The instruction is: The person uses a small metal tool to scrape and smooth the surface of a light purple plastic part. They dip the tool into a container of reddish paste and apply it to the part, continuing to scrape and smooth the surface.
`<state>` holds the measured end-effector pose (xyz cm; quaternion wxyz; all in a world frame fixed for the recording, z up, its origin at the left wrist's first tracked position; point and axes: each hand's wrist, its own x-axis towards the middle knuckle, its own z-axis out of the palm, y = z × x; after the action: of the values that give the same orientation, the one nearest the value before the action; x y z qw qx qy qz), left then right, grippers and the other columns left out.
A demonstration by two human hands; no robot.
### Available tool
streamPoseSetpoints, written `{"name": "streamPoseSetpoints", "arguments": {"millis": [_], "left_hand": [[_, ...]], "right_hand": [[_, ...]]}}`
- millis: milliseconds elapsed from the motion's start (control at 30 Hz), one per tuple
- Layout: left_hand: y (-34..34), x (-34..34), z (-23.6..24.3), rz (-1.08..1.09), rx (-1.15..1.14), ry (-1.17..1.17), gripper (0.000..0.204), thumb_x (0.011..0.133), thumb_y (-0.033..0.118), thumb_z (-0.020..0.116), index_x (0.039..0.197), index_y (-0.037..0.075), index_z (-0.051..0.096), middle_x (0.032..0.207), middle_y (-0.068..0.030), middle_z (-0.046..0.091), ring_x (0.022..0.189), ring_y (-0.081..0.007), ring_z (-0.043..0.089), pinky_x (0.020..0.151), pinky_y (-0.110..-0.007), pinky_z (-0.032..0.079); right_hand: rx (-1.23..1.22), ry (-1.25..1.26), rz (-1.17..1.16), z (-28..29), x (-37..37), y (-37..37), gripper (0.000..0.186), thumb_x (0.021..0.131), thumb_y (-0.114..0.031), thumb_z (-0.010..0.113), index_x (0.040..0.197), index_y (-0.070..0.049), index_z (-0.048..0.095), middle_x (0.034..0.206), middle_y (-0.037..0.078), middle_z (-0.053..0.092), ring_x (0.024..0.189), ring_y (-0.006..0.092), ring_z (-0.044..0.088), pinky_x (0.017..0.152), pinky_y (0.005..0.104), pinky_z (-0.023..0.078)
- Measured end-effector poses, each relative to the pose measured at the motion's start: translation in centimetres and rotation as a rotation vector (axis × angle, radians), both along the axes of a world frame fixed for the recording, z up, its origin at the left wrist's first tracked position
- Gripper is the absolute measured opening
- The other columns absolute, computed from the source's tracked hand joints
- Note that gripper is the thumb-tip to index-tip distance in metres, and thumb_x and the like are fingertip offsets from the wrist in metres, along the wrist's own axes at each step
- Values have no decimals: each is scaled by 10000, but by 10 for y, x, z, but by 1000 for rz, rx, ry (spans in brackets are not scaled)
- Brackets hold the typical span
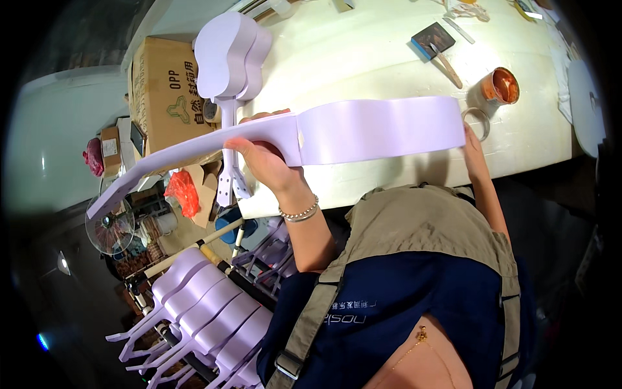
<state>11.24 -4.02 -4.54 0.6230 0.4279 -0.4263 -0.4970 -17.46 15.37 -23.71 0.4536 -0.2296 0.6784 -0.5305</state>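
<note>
A pale purple guitar [337, 133] with no strings is held up on its side, just above the near edge of a white table [363, 52]. Its round body points right and its long neck slants down to the left, out past the table edge.

The left hand [262, 159] is wrapped around the guitar where the neck joins the body. The fingers curl over the top edge and the thumb is underneath, so the grip is closed on it. A beaded bracelet [299, 212] sits on that wrist.

The right hand [472, 146] is at the far right end of the guitar body. Most of it is hidden behind the body, so I cannot tell how it grips, only that it touches that end.

Just past the right end of the guitar, a copper cup [500, 85] stands on the table. A brush [447, 65] with a wooden handle lies near it, next to a small dark block [431, 39].

Farther away on the left, another purple guitar [230, 61] lies with its neck hanging over the table edge. Beside it, to the left, is a brown cardboard box [165, 91]. A red bag [183, 192] sits below the box.

Down on the near left, a row of more purple guitars [207, 314] leans in a rack. A clear round fan [110, 227] is on the far left.
</note>
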Motion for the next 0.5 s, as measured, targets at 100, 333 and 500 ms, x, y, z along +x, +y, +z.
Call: {"name": "streamPoseSetpoints", "arguments": {"millis": [100, 333, 500], "left_hand": [[11, -8, 15, -31, 7, 55, 703, 878, 733, 319, 952, 58, 499, 860, -83, 568, 827, -289, 621, 812, -413, 479], [21, -15, 33, -80, -18, 6, 703, 876, 730, 329, 963, 51, 488, 841, -88, 569, 809, -275, 620, 795, -401, 492], [23, -24, 35, -106, -66, -80, 717, 882, 727, 312, 949, 35, 486, 821, -98, 587, 779, -262, 620, 775, -386, 507]], "right_hand": [[-180, -624, -111, 29, 32, -9, 584, 1028, -416, 315, 1466, -31, 301, 1480, 95, 366, 1332, 231, 391, 1086, 388, 337], [-255, -782, -160, 31, 35, -4, 470, 1020, -355, 383, 1379, -55, 425, 1328, 57, 516, 1207, 191, 513, 993, 354, 431], [-212, -753, -134, 32, 37, -1, 480, 1012, -320, 379, 1382, -16, 416, 1338, 106, 513, 1187, 214, 524, 997, 366, 427]]}}
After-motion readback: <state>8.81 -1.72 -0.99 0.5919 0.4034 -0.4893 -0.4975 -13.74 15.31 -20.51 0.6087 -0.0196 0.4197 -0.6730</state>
